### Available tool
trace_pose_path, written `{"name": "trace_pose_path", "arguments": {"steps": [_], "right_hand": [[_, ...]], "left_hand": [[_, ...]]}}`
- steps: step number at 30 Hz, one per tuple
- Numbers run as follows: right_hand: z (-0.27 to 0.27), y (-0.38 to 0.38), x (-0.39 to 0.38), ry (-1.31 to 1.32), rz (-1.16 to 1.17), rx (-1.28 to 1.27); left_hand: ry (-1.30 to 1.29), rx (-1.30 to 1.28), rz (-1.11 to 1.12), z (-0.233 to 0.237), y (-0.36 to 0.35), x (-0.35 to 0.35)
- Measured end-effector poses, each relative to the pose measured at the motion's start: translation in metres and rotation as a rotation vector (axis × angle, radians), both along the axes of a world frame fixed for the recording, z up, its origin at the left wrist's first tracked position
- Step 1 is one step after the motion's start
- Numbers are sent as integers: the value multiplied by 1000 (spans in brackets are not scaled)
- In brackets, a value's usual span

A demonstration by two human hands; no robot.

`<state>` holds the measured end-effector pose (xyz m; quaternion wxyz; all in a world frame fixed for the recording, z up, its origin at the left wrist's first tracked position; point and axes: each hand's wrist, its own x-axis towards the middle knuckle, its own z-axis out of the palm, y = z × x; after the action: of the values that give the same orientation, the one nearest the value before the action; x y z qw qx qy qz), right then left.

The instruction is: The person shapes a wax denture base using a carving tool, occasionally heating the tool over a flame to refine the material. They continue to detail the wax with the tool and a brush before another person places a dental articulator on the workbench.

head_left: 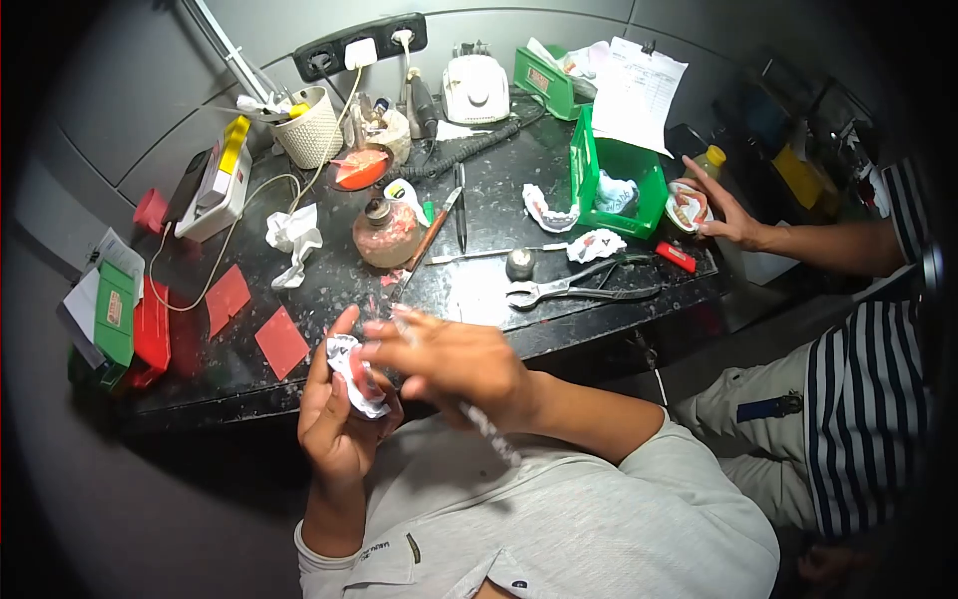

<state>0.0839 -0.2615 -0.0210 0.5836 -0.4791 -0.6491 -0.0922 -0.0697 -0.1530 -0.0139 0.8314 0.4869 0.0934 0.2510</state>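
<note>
My left hand (329, 429) is closed around a white dental cast (342, 346) with pink wax (356, 369) along it, in front of the table edge. My right hand (469, 364) is right beside the cast, its fingertips close to the wax; it is slightly blurred. A thin tool with a mottled handle (489, 434) runs through the right hand, its lower end sticking out towards my shirt. The tool's working tip is too smeared to make out. Pink wax sheets (282, 342) lie to the left of the cast.
A glass spirit burner (387, 235), knife (436, 232), pliers (579, 285) and plaster casts (551, 208) lie on the black table (399, 344). A green box (639, 165) stands at the right. There, another person's hand (733, 215) touches a dental model (687, 208).
</note>
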Motion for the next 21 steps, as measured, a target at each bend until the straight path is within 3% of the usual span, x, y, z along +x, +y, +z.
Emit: {"name": "trace_pose_path", "arguments": {"steps": [2,4,6,9,12,14,15,21], "right_hand": [[1,2,-7,-113,-29,-18],[-5,-1,-3,-52,-61,-72],[-7,-2,1,19,-162,-134],[-5,-2,1,-14,-166,-35],[2,-11,-2,48,-96,-245],[7,-15,2,-65,-247,-432],[13,-17,2,-119,-328,-520],[4,-20,19,-206,-514,-686]], "left_hand": [[68,-104,148,8,-8,5],[81,-92,129,5,-3,3],[-69,16,-44,-9,11,-1],[-39,78,41,-9,12,-3],[-37,183,136,-13,14,1],[54,622,488,-23,20,4],[63,684,543,-26,23,6],[93,867,564,-47,29,10]]}}
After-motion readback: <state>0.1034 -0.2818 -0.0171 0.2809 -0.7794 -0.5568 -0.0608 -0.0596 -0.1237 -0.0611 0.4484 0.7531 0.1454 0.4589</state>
